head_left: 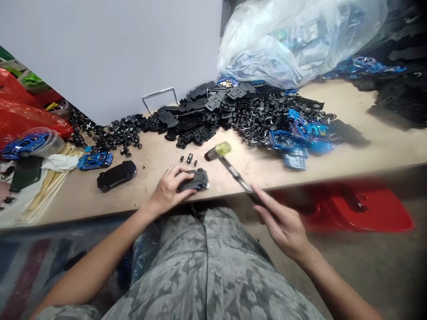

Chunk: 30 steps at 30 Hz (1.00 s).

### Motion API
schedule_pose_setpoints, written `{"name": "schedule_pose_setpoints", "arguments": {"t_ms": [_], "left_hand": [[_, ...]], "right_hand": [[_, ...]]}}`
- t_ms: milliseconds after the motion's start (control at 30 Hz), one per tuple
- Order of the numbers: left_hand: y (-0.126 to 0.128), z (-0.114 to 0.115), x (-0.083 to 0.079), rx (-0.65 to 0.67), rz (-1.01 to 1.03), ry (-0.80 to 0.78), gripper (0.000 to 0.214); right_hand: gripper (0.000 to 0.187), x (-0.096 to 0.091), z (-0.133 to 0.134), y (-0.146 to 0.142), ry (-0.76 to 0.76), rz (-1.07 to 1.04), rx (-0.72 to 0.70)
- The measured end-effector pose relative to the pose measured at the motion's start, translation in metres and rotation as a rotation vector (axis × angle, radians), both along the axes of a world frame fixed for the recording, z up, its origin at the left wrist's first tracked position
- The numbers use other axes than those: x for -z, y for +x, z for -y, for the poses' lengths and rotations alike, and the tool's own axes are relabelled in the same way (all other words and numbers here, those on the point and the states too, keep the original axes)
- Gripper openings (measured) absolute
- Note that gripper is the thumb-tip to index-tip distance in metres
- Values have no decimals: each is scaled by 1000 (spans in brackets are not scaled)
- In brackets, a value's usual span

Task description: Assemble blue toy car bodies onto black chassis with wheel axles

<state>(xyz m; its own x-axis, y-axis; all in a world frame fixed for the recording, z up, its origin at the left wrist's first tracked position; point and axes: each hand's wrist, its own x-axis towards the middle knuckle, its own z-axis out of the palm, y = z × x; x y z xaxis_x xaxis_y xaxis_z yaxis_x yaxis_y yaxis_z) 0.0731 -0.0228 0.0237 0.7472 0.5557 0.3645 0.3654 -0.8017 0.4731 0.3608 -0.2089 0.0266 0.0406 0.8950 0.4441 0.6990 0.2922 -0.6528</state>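
My left hand [168, 189] presses down on a dark grey toy car [197, 181] near the bench's front edge. My right hand [282, 218] grips the metal handle of a small hammer [238, 178], whose yellow-faced head [219, 150] is blurred above the bench, close to that car. A small axle pair of black wheels [188, 159] lies just beyond the car. To the left sit a black toy car [116, 174] and a blue toy car [95, 160]. Behind them spreads a heap of black chassis [196, 111], wheeled axles [263, 113] and blue car bodies [300, 138].
A white panel [110, 53] and a bent wire frame [160, 98] stand behind the plywood bench [160, 155]. A clear plastic bag [293, 40] of blue items sits at the back. Red bags [23, 115] lie at left, and a red plastic object [360, 209] is below the bench at right.
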Motion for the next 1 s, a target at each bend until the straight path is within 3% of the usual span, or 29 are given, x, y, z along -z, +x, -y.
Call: {"name": "schedule_pose_setpoints", "arguments": {"t_ms": [200, 267, 400, 533, 700, 867, 933, 1000], "left_hand": [[0, 1, 4, -19, 30, -31, 33], [0, 2, 4, -21, 39, -37, 34], [0, 2, 5, -31, 44, -44, 33], [0, 1, 8, -22, 51, -39, 33], [1, 2, 4, -51, 26, -69, 35], [3, 3, -7, -91, 148, -311, 38], [4, 3, -9, -103, 251, -497, 39], [4, 3, -9, -105, 342, -713, 41]], "right_hand": [[63, 14, 3, -5, 23, 2, -21], [67, 13, 3, -3, 67, -11, 17], [65, 6, 5, -3, -2, 56, -75], [68, 4, 10, -7, 45, 57, -51], [56, 3, 7, 4, -50, 259, -65], [48, 9, -26, 37, -121, 638, 290], [46, 12, -45, 47, -175, 741, 348], [42, 10, -63, 48, -140, 740, 315]]}}
